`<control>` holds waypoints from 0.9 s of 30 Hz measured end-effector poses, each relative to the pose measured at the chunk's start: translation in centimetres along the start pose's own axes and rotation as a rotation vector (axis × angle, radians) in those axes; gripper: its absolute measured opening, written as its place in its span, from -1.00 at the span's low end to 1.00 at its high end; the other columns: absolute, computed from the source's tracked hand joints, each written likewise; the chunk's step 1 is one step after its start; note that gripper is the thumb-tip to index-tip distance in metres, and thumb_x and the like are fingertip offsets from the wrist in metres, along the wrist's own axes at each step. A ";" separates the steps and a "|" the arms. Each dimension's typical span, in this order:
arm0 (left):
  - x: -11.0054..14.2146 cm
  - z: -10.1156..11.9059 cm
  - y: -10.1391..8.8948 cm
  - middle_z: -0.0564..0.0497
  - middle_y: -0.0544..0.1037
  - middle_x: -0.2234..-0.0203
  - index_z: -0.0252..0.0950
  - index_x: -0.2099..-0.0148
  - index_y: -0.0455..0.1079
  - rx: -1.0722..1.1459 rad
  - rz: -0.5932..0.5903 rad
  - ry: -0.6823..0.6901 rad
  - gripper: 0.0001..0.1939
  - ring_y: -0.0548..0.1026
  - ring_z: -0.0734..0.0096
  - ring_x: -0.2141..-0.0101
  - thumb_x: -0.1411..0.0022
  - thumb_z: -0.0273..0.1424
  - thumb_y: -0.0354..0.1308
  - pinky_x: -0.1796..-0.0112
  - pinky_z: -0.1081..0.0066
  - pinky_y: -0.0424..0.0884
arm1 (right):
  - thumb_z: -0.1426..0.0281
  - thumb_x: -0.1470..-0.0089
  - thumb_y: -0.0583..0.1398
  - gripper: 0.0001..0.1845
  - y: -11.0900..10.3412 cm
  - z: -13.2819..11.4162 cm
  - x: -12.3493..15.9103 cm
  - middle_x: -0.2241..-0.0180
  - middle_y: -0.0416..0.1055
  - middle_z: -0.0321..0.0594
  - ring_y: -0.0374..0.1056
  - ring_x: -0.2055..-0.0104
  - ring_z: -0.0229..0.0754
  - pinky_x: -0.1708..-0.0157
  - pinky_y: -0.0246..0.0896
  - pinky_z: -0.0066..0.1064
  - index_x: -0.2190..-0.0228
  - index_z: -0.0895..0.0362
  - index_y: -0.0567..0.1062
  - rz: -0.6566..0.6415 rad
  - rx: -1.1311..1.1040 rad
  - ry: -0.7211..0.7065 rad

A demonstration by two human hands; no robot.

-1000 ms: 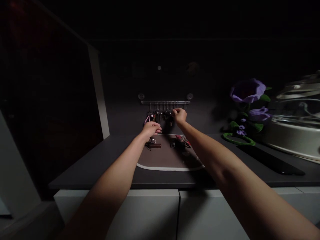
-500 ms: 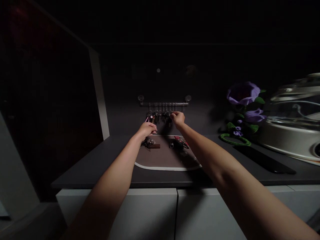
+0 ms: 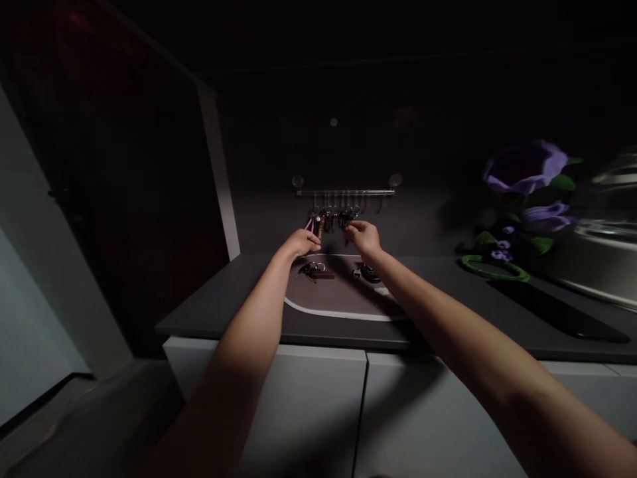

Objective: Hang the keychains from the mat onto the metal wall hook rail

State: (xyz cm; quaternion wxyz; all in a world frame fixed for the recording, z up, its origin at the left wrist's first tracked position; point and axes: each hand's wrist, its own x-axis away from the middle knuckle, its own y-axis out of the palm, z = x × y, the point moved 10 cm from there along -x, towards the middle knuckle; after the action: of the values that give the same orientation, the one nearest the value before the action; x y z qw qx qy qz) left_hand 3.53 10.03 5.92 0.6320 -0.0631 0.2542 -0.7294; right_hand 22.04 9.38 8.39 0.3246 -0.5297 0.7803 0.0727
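Note:
A clear rail [image 3: 346,193] on the dark wall carries a row of hooks with several bunches of keys [image 3: 334,218]. My right hand [image 3: 364,237] is closed in a pinch on dark keys [image 3: 345,219] toward the right of the row; its fingertips partly hide them. Just below the left end hangs a pink strap [image 3: 309,224] beside a brown key fob [image 3: 320,228]. My left hand [image 3: 302,243] is under these, fingers stretched out, with nothing visible in them. Beneath, a brown mat [image 3: 333,302] bears a key bunch with a brown tag [image 3: 323,275] and a dark round item [image 3: 369,273].
On the right of the dark counter [image 3: 209,299] stand purple fabric flowers [image 3: 527,169] with a green ring base [image 3: 492,269]. A flat black object [image 3: 560,312] lies before them, near a pale appliance [image 3: 592,259] with a clear top. White cabinet doors [image 3: 318,392] are below.
The view has swung left, so the scene sits further right. Against the rail, my right hand is lower and a little further left. My left hand stays below the left-hand keys.

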 end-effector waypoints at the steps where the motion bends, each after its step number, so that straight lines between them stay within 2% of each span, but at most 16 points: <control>1: -0.1 -0.2 -0.1 0.10 0.42 0.66 -0.42 0.42 0.44 -0.030 -0.005 -0.003 -0.85 0.31 0.63 0.62 0.16 -0.65 0.24 0.45 0.53 0.28 | 0.41 -0.01 0.09 -0.71 0.5 0.4 0.8 0.38 0.47 -0.12 0.37 0.43 -0.31 0.39 0.29 -0.46 0.20 0.25 0.41 -0.042 -0.060 0.043; 3: -0.3 -0.7 -0.1 0.10 0.41 0.68 -0.41 0.43 0.46 -0.095 -0.028 -0.010 -0.83 0.31 0.61 0.62 0.18 -0.66 0.23 0.43 0.50 0.29 | 0.42 0.01 0.12 -0.74 1.5 0.4 2.5 0.39 0.47 -0.14 0.36 0.44 -0.32 0.39 0.28 -0.48 0.24 0.25 0.43 -0.139 -0.109 0.066; 6: -0.3 -1.2 0.1 0.12 0.39 0.72 -0.40 0.44 0.47 -0.217 -0.074 -0.012 -0.82 0.30 0.60 0.63 0.20 -0.67 0.22 0.44 0.50 0.28 | 0.42 0.04 0.16 -0.78 2.0 -0.2 4.7 0.36 0.48 -0.14 0.37 0.39 -0.29 0.35 0.27 -0.46 0.28 0.24 0.45 -0.264 -0.007 0.007; 10: 0.0 -1.7 0.8 0.12 0.38 0.73 -0.40 0.46 0.47 -0.314 -0.159 -0.021 -0.84 0.28 0.60 0.63 0.20 -0.67 0.22 0.46 0.52 0.24 | 0.42 0.02 0.15 -0.80 2.5 -1.0 6.8 0.27 0.49 -0.14 0.38 0.23 -0.20 0.17 0.21 -0.39 0.30 0.19 0.50 -0.398 0.360 -0.148; 14: 0.2 -1.8 1.6 0.11 0.39 0.72 -0.38 0.52 0.48 -0.434 -0.225 0.005 -0.89 0.27 0.58 0.62 0.23 -0.62 0.26 0.44 0.50 0.21 | 0.42 -0.03 0.10 -0.76 3.8 -1.5 8.2 0.22 0.49 -0.12 0.38 0.18 -0.17 0.16 0.17 -0.43 0.26 0.16 0.51 -0.546 0.611 -0.293; 20: 0.2 -2.1 1.9 0.12 0.35 0.74 -0.40 0.55 0.45 -0.638 -0.219 0.002 -0.96 0.20 0.61 0.63 0.17 -0.60 0.22 0.50 0.52 0.13 | 0.41 -0.05 0.08 -0.73 4.6 -1.1 8.5 0.25 0.50 -0.15 0.39 0.23 -0.20 0.23 0.16 -0.50 0.24 0.16 0.51 -0.599 0.704 -0.315; 27: 0.3 -1.0 2.1 0.11 0.37 0.70 -0.40 0.47 0.48 -0.642 -0.204 0.086 -0.93 0.21 0.60 0.60 0.10 -0.48 0.21 0.49 0.52 0.12 | 0.40 -0.04 0.08 -0.72 4.5 -0.6 8.0 0.27 0.50 -0.17 0.38 0.26 -0.23 0.26 0.15 -0.53 0.24 0.16 0.52 -0.594 0.731 -0.293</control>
State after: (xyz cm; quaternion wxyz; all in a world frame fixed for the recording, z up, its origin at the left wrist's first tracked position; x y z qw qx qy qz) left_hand 4.94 9.87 4.06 0.4924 -0.2533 0.4896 -0.6736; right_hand 16.04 4.79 3.10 0.6022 -0.5648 0.5162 -0.2280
